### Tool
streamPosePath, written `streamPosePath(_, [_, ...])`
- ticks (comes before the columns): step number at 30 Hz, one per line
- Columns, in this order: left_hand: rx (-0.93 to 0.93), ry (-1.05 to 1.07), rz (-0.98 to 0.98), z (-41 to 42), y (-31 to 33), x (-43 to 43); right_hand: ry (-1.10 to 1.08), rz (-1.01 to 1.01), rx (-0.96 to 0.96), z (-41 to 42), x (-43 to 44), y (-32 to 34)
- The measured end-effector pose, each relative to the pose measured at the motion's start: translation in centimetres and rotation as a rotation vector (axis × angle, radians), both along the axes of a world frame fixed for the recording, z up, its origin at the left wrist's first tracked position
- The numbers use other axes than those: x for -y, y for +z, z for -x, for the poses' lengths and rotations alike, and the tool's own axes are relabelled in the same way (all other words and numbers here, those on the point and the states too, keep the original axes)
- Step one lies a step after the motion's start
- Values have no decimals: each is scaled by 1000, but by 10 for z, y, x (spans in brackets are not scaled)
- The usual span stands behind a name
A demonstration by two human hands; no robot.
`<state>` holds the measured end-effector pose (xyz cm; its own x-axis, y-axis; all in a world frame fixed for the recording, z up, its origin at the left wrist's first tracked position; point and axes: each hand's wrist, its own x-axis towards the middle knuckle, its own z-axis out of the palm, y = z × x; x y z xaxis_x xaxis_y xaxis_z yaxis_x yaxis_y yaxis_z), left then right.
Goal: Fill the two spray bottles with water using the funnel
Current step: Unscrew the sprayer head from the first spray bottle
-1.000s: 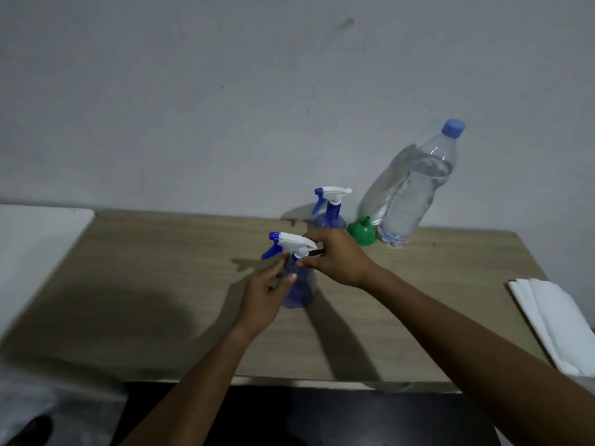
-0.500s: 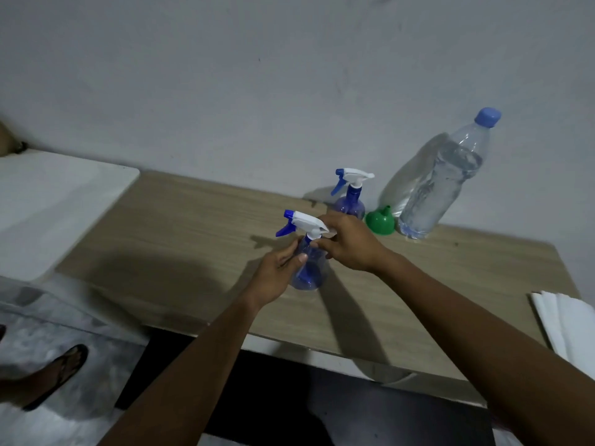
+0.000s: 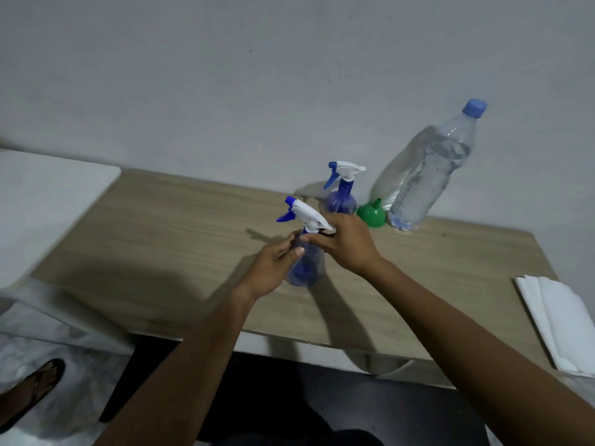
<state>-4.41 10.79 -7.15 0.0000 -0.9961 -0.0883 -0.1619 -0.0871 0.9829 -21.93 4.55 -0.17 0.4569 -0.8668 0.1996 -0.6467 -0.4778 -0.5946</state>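
A small blue spray bottle [image 3: 306, 268] with a white and blue trigger head stands on the wooden table [image 3: 180, 233]. My left hand [image 3: 273, 268] grips its body. My right hand [image 3: 346, 244] pinches the collar just under the trigger head. A second blue spray bottle [image 3: 341, 194] stands behind it near the wall, untouched. To its right a green funnel [image 3: 372, 215] lies mouth down, and a large clear water bottle [image 3: 425, 175] with a blue cap stands against the wall.
A stack of white paper towels [image 3: 560, 320] lies at the table's right edge. A white surface [image 3: 42, 201] adjoins the table on the left. A sandalled foot [image 3: 29, 391] shows on the floor at lower left.
The camera has swung left and down, bringing the floor and a foot into view. Both hands stay on the near spray bottle, whose trigger head has turned and tilted slightly.
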Motion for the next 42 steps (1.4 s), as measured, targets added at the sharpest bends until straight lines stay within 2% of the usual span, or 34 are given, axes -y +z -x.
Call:
streamPosePath(11, [-61, 5, 33, 4, 1, -2, 173, -131, 7, 14, 3, 6])
streamPosePath(19, [-48, 13, 7, 4, 0, -3, 60, 80, -127, -8, 4, 8])
streamPosePath(25, [-48, -10, 13, 4, 3, -4, 134, -9, -63, 3, 5, 6])
streamPosePath(34, [-40, 3, -2, 3, 2, -3, 261, -155, -119, 13, 17, 15])
streamPosePath(42, [-32, -14, -13, 3, 3, -4, 74, 85, -135, -4, 7, 6])
